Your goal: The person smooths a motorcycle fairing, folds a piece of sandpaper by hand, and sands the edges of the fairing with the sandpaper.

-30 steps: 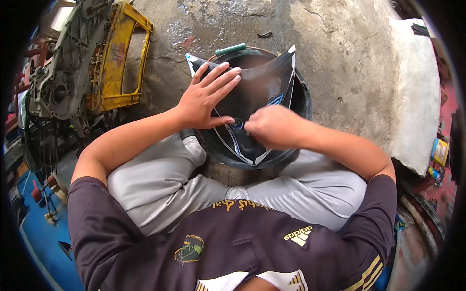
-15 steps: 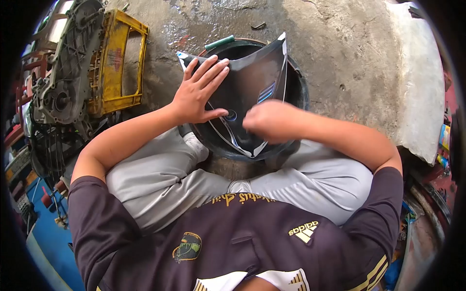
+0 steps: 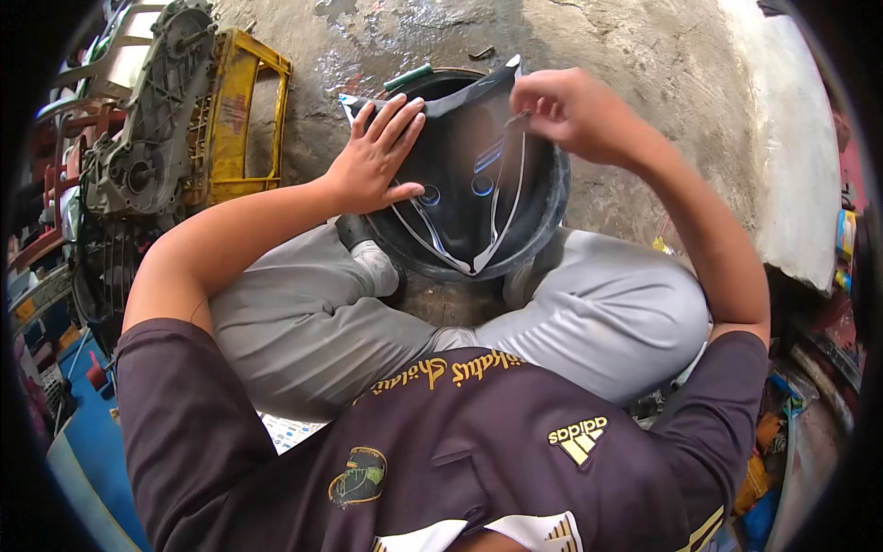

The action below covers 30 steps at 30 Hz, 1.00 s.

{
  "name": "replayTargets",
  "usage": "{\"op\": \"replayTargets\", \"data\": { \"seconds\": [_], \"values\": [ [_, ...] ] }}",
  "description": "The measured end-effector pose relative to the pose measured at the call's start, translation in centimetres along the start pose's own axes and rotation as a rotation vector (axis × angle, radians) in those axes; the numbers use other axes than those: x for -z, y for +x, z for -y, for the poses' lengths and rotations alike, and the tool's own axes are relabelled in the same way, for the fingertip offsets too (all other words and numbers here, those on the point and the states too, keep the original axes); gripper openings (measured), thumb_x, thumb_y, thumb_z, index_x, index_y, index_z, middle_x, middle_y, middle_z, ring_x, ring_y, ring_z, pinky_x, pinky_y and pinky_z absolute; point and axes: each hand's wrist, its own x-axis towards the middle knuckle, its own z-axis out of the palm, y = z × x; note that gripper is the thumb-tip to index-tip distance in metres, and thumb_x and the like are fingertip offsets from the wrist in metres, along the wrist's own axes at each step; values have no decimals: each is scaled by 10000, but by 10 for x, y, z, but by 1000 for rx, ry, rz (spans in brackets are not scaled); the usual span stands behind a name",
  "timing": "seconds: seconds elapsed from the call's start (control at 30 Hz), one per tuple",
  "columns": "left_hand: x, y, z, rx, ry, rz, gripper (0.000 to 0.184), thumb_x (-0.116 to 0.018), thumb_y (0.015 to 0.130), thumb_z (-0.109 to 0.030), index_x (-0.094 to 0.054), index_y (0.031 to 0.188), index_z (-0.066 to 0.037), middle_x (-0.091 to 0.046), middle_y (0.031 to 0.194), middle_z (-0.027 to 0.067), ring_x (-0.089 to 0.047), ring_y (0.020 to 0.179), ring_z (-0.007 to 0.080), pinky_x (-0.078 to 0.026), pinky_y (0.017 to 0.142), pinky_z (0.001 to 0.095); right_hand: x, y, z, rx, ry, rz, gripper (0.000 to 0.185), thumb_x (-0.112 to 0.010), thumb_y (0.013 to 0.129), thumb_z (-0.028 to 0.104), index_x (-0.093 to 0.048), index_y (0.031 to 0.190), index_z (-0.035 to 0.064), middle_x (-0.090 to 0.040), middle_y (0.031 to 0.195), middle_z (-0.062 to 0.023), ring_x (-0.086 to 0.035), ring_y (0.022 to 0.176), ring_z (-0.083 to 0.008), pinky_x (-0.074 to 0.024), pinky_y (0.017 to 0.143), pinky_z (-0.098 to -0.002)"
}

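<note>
A glossy dark vehicle panel, like a motorcycle fairing [image 3: 460, 166], lies across the mouth of a black bucket [image 3: 549, 216]. It tapers to a point towards me, with white edges, blue stripes and two round marks. My left hand [image 3: 379, 161] presses on its left side, fingers spread and flat. At the panel's upper right edge is my right hand [image 3: 572, 112], its fingers curled in a pinch. Something small and dark shows at those fingertips, too small to name.
A yellow crate [image 3: 241, 124] stands at the left, beside a grey metal engine casing [image 3: 152, 152]. Behind the bucket, the concrete floor [image 3: 635, 55] is wet in places. A pale slab [image 3: 782, 138] runs along the right. The bucket's green handle grip [image 3: 407, 76] shows at its far rim.
My right hand has moved from the panel's lower middle up and right to its far edge, uncovering the second round mark. My left hand stays on the panel.
</note>
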Motion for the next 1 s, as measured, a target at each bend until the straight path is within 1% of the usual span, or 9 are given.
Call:
{"op": "replayTargets", "data": {
  "seconds": [0.07,0.1,0.2,0.3,0.47,0.5,0.67,0.8,1.0],
  "values": [
    [18,2,-7,2,40,61,1052,-588,977,-685,-270,1674,35,-250,1759,191,-181,1640,388,-151,1299,602,21,-17,27,-179,-69,18,110,-734,924,36,-679,1018,18,-650,776,-80,-598,702,-170,-503,674,-338],
    [24,0,-7,-1,47,50,1052,-588,977,-685,-270,1674,35,-250,1759,191,-181,1640,388,-151,1299,602,24,-27,36,-176,-80,11,110,-734,924,36,-679,1018,18,-650,776,-80,-598,702,-170,-503,674,-338],
    [42,5,-6,-46,16,95,1114,-807,880,-501,-248,1676,41,-261,1752,188,-255,1621,366,-254,1309,525,34,-53,74,-192,-140,-56,118,-749,936,27,-691,1038,13,-656,812,-67,-586,732,-149,-492,684,-326],
    [64,9,-4,-87,99,229,1124,-848,853,-445,-248,1680,22,-284,1743,184,-278,1614,363,-288,1296,520,31,-71,109,-45,-158,-83,112,-748,942,17,-714,1049,19,-667,824,-55,-581,738,-139,-486,678,-320],
    [82,21,-1,-102,207,351,1080,-869,836,-405,-301,1675,-32,-345,1726,119,-483,1473,337,-454,1159,497,-11,-83,153,-72,-21,-240,127,-741,940,2,-746,1062,37,-692,944,-21,-621,795,-109,-518,728,-274],
    [81,21,-2,-105,206,345,1080,-869,836,-405,-301,1675,-32,-345,1726,119,-483,1473,337,-454,1159,497,-26,-83,159,-197,76,-284,126,-757,931,87,-752,1049,43,-695,866,-98,-642,755,-183,-531,726,-346],
    [74,25,9,-36,97,302,1018,-860,855,-379,-335,1660,-45,-368,1713,141,-470,1489,347,-440,1179,519,-102,-75,130,-350,194,-617,192,-695,895,29,-774,1069,42,-722,866,-125,-710,810,-214,-566,768,-346],
    [67,11,24,-2,68,242,1027,-871,845,-362,-321,1684,-140,-409,1682,160,-439,1523,367,-424,1201,547,-155,-76,93,-360,83,-524,261,-654,887,41,-795,1106,65,-751,960,-114,-727,890,-229,-571,828,-370],
    [66,11,28,63,16,263,1035,-874,840,-346,-307,1701,-262,-452,1651,168,-434,1528,376,-418,1208,560,-192,-69,55,-178,-57,-438,172,-700,885,8,-789,1028,45,-718,985,-154,-725,886,-352,-578,802,-429]
  ]
}}
